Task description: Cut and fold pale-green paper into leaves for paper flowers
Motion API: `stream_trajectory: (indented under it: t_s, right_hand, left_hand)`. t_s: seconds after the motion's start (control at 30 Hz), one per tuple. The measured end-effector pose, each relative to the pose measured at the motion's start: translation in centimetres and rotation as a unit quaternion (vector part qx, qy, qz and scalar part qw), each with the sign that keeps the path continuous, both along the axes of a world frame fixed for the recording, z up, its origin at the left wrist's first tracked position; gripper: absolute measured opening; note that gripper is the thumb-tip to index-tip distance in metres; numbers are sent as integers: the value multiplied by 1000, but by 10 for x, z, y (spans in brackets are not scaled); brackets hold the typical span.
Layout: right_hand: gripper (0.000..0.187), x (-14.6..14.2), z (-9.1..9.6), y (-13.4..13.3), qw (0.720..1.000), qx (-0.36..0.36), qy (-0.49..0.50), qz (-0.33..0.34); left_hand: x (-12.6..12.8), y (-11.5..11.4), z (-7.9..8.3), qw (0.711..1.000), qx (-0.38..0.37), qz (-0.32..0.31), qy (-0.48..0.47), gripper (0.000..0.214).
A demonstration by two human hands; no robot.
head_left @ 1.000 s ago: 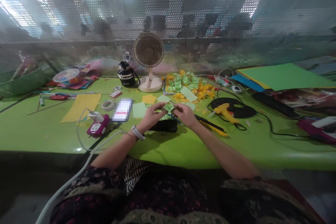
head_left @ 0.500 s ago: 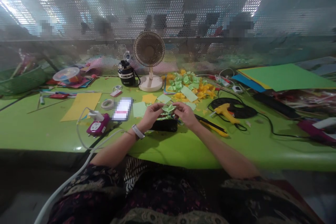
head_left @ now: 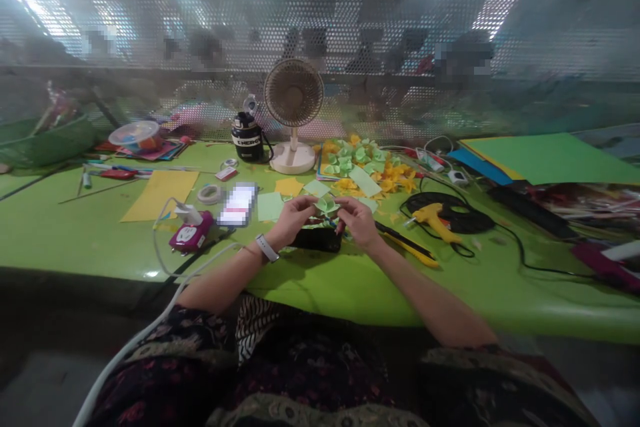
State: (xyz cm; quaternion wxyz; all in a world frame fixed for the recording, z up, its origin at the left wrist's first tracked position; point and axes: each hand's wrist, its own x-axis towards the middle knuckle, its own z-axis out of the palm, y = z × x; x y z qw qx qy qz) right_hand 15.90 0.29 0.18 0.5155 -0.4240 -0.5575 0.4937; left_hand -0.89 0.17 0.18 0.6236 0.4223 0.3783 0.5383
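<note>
A small folded piece of light green paper (head_left: 326, 205) is pinched between both my hands above the green table (head_left: 350, 280). My left hand (head_left: 293, 220), with a watch on its wrist, grips the paper's left side with closed fingers. My right hand (head_left: 356, 221) grips its right side the same way. Directly under the hands lies a black phone-like slab (head_left: 316, 239). Behind them sits a heap of folded green and yellow paper pieces (head_left: 367, 167).
A small fan (head_left: 293, 113) and a black jar (head_left: 247, 140) stand at the back. Left lie a yellow sheet (head_left: 163, 193), tape roll (head_left: 209, 194), phone (head_left: 239, 203) and magenta plug adapter (head_left: 187, 237). Right are a yellow glue gun (head_left: 434, 220), black cable and large coloured sheets (head_left: 545, 157).
The view shifted slightly, so everything sits a little to the right. My hands stay together on the folded green paper, fingers working it with small movements.
</note>
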Motion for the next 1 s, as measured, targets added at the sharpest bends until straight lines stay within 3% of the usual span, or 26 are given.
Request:
stream_trajectory:
  t_s: [0.23,0.47,0.67,0.77,1.0]
  right_hand:
    - [22,2,4,-1,1000,-21,-8,-4]
    - [27,8,1,10,997,24,-74,-27]
    - [31,22,-5,42,984,16,-168,-50]
    - [30,26,-9,60,976,20,-205,-66]
    - [19,13,-13,94,930,76,-348,-92]
  left_hand:
    - [-2,1,-3,999,19,-8,30,30]
    - [-8,13,-5,998,36,-2,49,44]
    - [-22,30,-9,986,80,61,132,31]
    - [-28,38,-13,985,76,90,129,27]
    - [-35,47,-14,978,97,128,131,22]
